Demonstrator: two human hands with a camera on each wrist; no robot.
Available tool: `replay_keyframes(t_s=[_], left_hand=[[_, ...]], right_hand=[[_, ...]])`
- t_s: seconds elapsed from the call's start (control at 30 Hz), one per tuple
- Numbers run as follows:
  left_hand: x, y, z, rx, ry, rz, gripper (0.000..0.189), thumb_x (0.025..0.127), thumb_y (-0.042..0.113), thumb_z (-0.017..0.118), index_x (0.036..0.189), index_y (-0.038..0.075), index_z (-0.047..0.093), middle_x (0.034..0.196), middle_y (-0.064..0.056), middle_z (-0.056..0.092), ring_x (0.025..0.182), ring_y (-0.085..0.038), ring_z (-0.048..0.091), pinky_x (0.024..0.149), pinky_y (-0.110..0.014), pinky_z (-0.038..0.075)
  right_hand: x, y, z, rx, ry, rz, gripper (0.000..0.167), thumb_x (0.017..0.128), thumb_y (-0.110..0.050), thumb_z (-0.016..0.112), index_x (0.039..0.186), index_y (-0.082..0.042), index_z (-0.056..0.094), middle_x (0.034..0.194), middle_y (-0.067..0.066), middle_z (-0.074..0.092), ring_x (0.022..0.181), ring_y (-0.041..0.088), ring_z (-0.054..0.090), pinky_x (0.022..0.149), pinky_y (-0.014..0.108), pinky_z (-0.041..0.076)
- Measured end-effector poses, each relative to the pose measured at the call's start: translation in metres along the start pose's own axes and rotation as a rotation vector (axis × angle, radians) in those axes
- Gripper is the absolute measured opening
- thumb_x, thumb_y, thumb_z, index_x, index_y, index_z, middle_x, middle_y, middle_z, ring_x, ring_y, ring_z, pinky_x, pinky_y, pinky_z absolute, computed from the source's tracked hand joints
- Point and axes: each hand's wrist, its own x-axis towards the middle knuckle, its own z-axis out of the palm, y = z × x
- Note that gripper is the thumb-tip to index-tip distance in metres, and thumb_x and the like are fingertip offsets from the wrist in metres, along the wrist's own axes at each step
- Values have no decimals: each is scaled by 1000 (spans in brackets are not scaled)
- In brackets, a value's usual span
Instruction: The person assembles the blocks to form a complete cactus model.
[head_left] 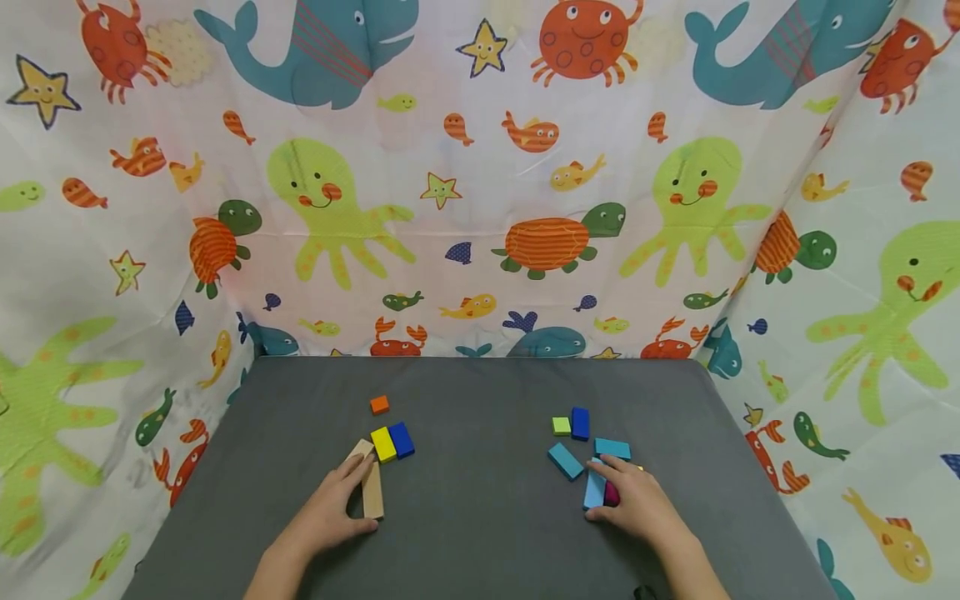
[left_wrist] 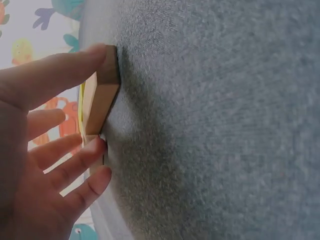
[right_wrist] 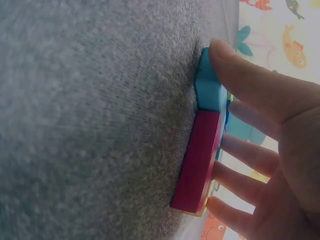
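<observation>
My left hand (head_left: pixel 327 510) lies over two plain wooden blocks at the left. Its thumb touches the near end of one wooden block (head_left: pixel 372 493); the fingers extend, spread apart, toward the second wooden block (head_left: pixel 362 448). Beyond them stand a yellow block (head_left: pixel 383 445) and a dark blue block (head_left: pixel 402 440), side by side. On the right side, my right hand (head_left: pixel 639 502) has its thumb at the near end of a light blue block (head_left: pixel 593 490). Its fingers reach, fairly straight, past a crimson block (right_wrist: pixel 198 160), partly hidden under the hand in the head view.
An orange block (head_left: pixel 379 405) sits farther back on the left. Near the right hand are a lime green block (head_left: pixel 561 427), a dark blue block (head_left: pixel 580 423) and two more light blue blocks (head_left: pixel 565 462). A sea-animal curtain (head_left: pixel 450 225) surrounds the grey table (head_left: pixel 480 517).
</observation>
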Motion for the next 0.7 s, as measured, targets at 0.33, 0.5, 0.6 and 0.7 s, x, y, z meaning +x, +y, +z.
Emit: replay_keyframes(t_s=[0.33, 0.5, 0.6, 0.7], left_hand=[[3, 8, -2, 12, -7, 27, 101, 77, 21, 96, 162, 6, 43, 163, -17, 42, 147, -44, 41, 115, -65, 39], [5, 9, -2, 15, -20, 26, 102, 77, 18, 96, 161, 2, 43, 162, -17, 42, 147, -43, 40, 116, -63, 40], [7, 9, -1, 21, -19, 22, 98, 76, 17, 96, 159, 1, 46, 161, -18, 44, 146, -42, 42, 115, -62, 41], [8, 8, 0, 27, -15, 19, 93, 76, 17, 96, 155, -1, 51, 157, -18, 47, 143, -41, 45, 114, -61, 42]], right_hand=[[4, -4, -2, -45, -6, 27, 101, 71, -49, 97, 149, 2, 58, 153, 22, 56, 142, 47, 51, 113, 71, 37], [3, -8, -4, -41, -20, 48, 100, 72, -45, 97, 149, 3, 57, 153, 24, 56, 141, 47, 51, 113, 71, 37], [3, -9, -4, -40, -29, 56, 98, 73, -45, 97, 149, 3, 57, 153, 24, 56, 140, 48, 52, 113, 71, 37], [3, -9, -3, -41, -25, 59, 97, 74, -47, 96, 149, 2, 58, 152, 24, 56, 139, 48, 53, 112, 71, 39]])
